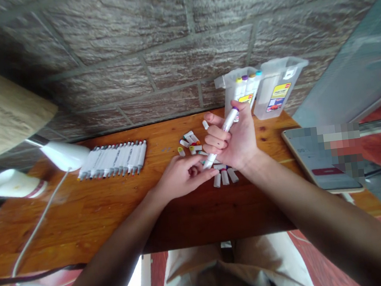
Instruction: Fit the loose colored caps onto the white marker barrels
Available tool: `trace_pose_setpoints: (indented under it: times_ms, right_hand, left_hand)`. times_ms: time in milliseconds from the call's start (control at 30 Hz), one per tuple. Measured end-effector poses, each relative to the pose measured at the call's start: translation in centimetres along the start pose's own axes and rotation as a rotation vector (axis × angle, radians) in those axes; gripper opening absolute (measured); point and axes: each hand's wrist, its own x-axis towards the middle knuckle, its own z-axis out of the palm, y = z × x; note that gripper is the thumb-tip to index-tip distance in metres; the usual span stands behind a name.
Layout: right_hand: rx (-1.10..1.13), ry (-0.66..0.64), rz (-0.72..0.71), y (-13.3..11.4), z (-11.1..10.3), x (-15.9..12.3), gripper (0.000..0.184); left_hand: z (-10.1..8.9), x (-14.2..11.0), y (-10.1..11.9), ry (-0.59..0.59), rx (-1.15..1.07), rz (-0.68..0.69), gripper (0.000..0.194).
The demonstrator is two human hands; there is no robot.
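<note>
My right hand (234,138) is closed around a white marker (229,119), its fingers curled over the barrel. The marker is tilted, with its purple end up by the thumb and its white end down to the left. At that lower end my left hand (183,173) has its thumb and forefinger closed about the marker's tip; the exact contact is partly hidden. Loose white marker caps (225,176) with coloured ends lie under and around both hands. More caps (189,138) lie just behind them.
Left, a row of uncapped markers (113,160) lies on the wooden table (92,218). Behind my right hand stand a clear case (229,93) holding several markers and another clear case (267,93). A tablet (319,160) lies right; a lamp (64,153) and paper cup (12,184) are left.
</note>
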Motion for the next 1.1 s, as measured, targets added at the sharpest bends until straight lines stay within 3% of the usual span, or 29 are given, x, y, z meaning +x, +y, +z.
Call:
trace_pose_setpoints:
  times_ms: [133,333,600,833,1100]
  right_hand:
    - [-0.136,0.038,-0.025,0.0,0.3,-0.1,0.062]
    - [-0.291,0.075,-0.175,1.0,-0.1,0.7,0.065]
    - [-0.348,0.118,-0.17,1.2,-0.1,1.4,0.05]
    - [-0.839,0.179,-0.295,1.9,-1.5,1.4,0.038]
    - [-0.673,0.234,-0.332,1.6,-1.4,1.4,0.044]
  left_hand:
    - [-0.4,0.0,0.0,0.041,-0.062,0.006,0.025]
    - [-0.4,0.1,-0.2,0.068,-0.061,-0.039,0.028]
    - [-0.1,0.2,-0.5,0.1,-0.102,-0.083,0.024]
    - [-0.2,0.4,-1.3,0.253,-0.217,-0.134,0.026]
    - [-0.5,0.5,-1.7,0.351,-0.215,-0.141,0.027]
